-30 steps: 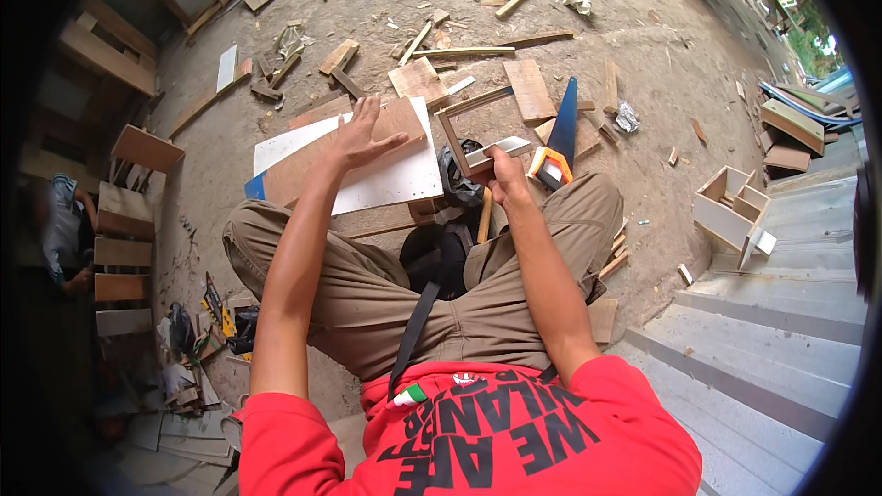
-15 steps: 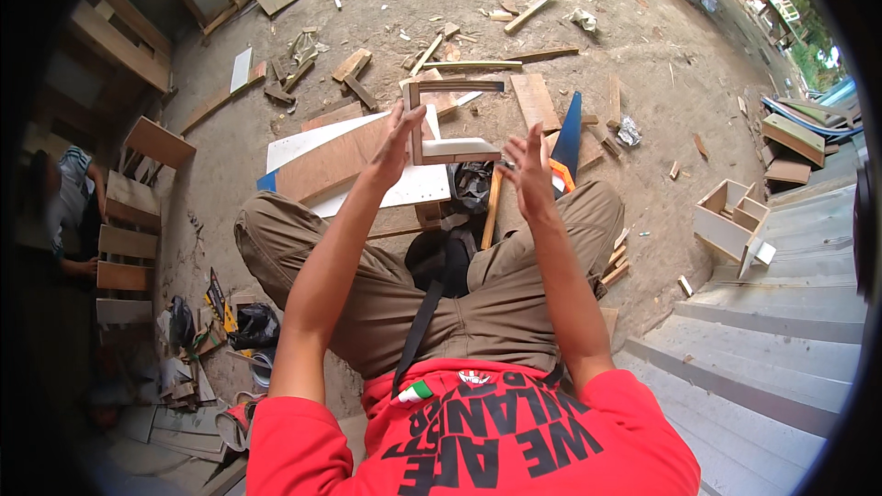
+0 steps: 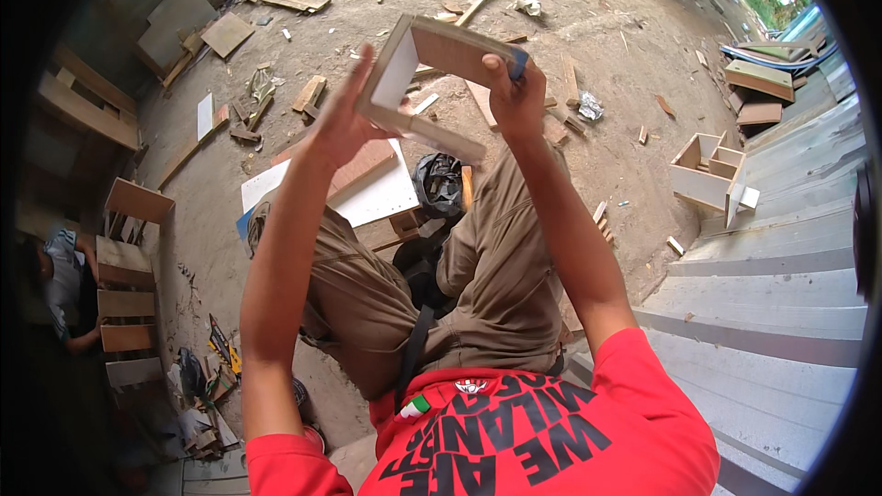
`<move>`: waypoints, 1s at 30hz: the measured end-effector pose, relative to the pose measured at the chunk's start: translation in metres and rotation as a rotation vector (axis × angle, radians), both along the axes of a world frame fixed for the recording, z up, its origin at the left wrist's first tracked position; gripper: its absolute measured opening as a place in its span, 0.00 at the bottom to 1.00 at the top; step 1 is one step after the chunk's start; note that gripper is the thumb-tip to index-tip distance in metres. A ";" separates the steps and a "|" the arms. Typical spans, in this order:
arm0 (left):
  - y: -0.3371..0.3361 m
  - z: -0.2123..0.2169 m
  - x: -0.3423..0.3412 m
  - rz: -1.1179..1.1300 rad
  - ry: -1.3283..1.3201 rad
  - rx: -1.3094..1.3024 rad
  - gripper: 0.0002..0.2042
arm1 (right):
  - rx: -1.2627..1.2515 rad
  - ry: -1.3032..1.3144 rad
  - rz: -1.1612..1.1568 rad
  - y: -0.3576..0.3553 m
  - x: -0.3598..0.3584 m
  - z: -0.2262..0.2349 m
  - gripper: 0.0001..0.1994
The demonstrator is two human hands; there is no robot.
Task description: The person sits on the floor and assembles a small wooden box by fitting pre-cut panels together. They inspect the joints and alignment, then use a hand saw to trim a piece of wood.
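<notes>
Both my hands hold up a three-sided wooden frame (image 3: 450, 48), pale on its edges, with a brown inner face and a white one. Its corner points away from me, and one side is open. My left hand (image 3: 340, 129) lies along the outer left side with fingers stretched up, the thumb side against the lower corner. At the free end of the upper board, my right hand (image 3: 519, 106) pinches it, thumb on the inner face. A blue patch shows at that end, beside the fingers. Under the frame, white and brown boards (image 3: 377, 188) lie on the ground before my legs.
A black plastic bag (image 3: 438, 186) sits between the boards and my knee. Wood scraps (image 3: 310, 94) litter the dirt floor. A small compartmented wooden box (image 3: 703, 170) stands at right beside corrugated metal sheets (image 3: 763, 285). Another person (image 3: 69, 280) is at far left near stacked wooden pieces.
The frame has been raised and tilted. My right hand, apart from it before, now grips its upper board. My right knee has come up, and the view has shifted.
</notes>
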State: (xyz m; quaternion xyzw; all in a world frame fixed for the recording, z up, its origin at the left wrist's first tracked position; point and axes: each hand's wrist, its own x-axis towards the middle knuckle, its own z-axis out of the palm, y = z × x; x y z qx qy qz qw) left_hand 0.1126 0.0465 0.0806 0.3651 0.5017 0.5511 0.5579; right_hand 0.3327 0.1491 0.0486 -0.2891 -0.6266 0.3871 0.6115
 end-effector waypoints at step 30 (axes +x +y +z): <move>0.051 0.180 -0.015 -0.091 -0.279 -0.445 0.42 | -1.048 0.175 0.163 -0.024 -0.013 0.216 0.53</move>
